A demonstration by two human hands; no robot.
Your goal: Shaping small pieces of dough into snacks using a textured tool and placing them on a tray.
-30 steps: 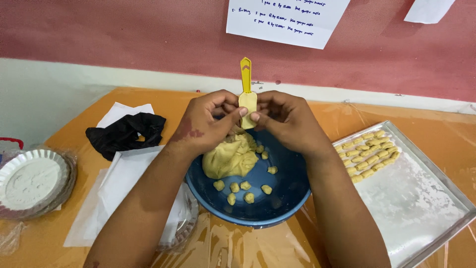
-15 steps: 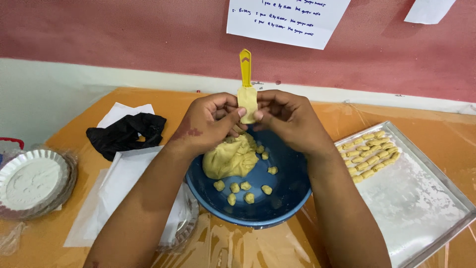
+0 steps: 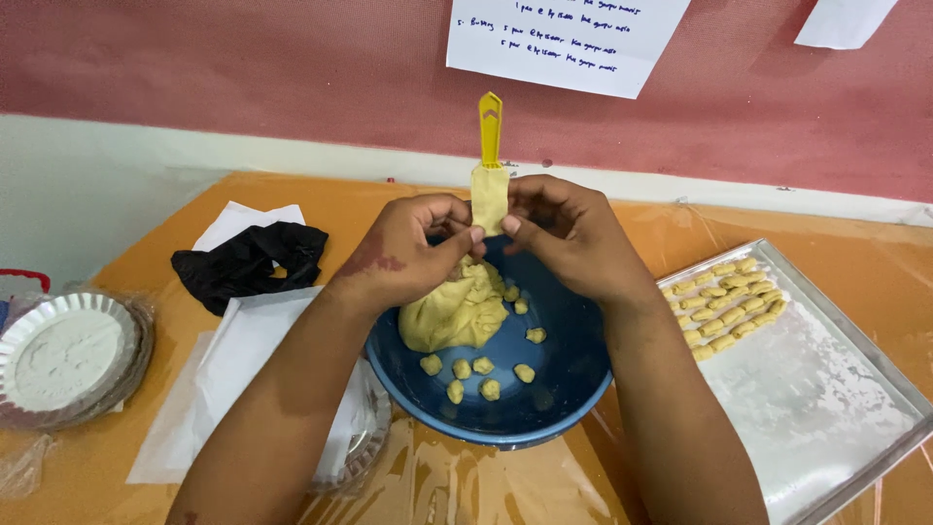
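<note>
Both my hands are raised over a blue bowl (image 3: 573, 379). My left hand (image 3: 408, 253) and my right hand (image 3: 569, 233) pinch a yellow tool (image 3: 490, 175) between thumbs and fingers; its handle sticks up and its lower part is wrapped in pale yellow dough. Inside the bowl lies a large lump of dough (image 3: 457, 311) and several small cut dough pieces (image 3: 471, 369). Whether the hands hold the tool itself or only the dough on it is unclear.
A metal tray (image 3: 826, 399) at the right holds rows of shaped dough pieces (image 3: 729, 297). At the left are a black cloth (image 3: 248, 262), white paper sheets (image 3: 233, 360) and a foil plate of white flour (image 3: 63, 355). The table has an orange plastic cover (image 3: 875, 233).
My hands and the yellow tool have risen slightly and the dough on the tool looks flatter and longer. The bowl and tray have not moved.
</note>
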